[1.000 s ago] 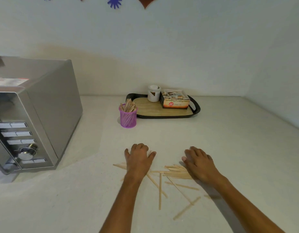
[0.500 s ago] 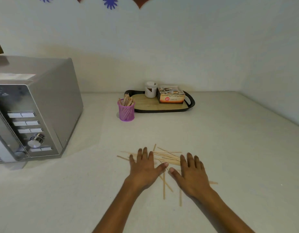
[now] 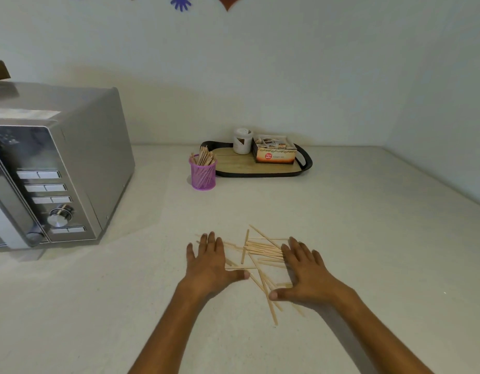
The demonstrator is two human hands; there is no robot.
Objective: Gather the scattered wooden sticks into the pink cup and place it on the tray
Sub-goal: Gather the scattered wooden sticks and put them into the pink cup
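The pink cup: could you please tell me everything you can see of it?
The pink cup is a round mesh holder, seemingly wire, standing upright on the counter, off the tray by its left end. A bundle of wooden sticks stands inside, tips fanning above the rim. Neither hand touches it.

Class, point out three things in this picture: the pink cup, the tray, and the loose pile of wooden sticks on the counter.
pink cup (image 3: pixel 203 176): head view, on its mesh wall.
tray (image 3: pixel 306 160): head view, on its black right rim.
loose sticks (image 3: pixel 263 247): head view, on the heap between the hands.
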